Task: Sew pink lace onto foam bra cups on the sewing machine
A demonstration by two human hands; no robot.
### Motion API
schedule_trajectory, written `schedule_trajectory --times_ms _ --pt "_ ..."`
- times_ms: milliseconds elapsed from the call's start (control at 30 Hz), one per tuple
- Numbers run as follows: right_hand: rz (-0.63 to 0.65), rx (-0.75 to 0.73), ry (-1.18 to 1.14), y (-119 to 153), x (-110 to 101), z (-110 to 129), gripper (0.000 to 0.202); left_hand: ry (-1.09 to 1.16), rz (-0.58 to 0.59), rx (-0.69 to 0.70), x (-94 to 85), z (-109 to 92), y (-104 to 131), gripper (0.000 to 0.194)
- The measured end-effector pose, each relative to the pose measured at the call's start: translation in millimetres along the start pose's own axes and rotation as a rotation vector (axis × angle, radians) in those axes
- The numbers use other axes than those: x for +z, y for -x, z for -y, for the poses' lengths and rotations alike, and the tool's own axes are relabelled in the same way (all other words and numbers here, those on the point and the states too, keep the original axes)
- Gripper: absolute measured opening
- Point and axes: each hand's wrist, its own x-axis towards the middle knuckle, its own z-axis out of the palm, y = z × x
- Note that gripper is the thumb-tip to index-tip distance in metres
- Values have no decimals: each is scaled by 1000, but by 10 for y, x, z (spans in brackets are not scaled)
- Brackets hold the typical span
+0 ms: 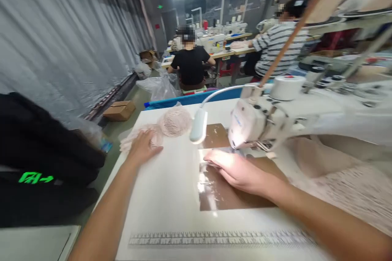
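My left hand [143, 147] rests on a pale pink lacy fabric piece [127, 140] at the table's left edge, thumb spread away from the fingers. A rounded pale pink piece [175, 121] of similar ribbed fabric lies just beyond it. My right hand [235, 167] is by the needle area of a white sewing machine [245, 124], over a shiny brown plate [226, 195]. Its fingers are pressed together in a pinch; blur and lamp glare hide what is between them.
A bendable lamp [199, 126] stands left of the machine head. Pale pink fabric [352, 187] is heaped at the right. A ruler strip [214, 238] runs along the front. Two people sit at benches ahead. A cardboard box [119, 111] lies on the floor at left.
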Motion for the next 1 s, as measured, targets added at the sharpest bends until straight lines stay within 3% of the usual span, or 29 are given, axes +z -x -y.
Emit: schedule_trajectory --times_ms 100,200,267,333,400,467,533,633,700,800,833,900,1000 --pt "-74 262 101 761 -278 -25 28 12 45 38 -50 -40 56 54" --pt "-342 629 318 1445 -536 -187 21 75 121 -44 -128 -187 148 60" --pt "-441 839 483 1798 -663 -340 29 160 257 -97 -143 -391 241 59" --pt "-412 987 548 2041 -734 -482 33 258 388 -65 -134 -687 336 53" --pt "-350 1036 516 2178 -756 -571 29 359 482 23 -125 -1052 408 44" --pt "-394 988 474 2237 -750 -575 28 499 555 140 -123 -1449 450 37" --pt "-552 885 471 2248 -733 -498 26 670 674 239 -112 -1842 461 32" --pt "-704 653 445 2219 -680 -318 14 947 770 267 -16 -2391 418 39" --pt "-699 453 370 2182 -608 -219 7 1075 728 222 118 -2728 344 51" --pt "-617 167 219 2124 -457 -153 17 1216 625 218 373 -3170 190 63" --pt "-582 103 164 2110 -409 -152 20 1269 646 199 455 -3291 140 64" --pt "-517 51 53 2094 -342 -170 20 1379 768 148 584 -3484 65 57" --pt "-468 155 -81 2093 -332 -238 6 1463 845 -5 641 -3652 38 44"
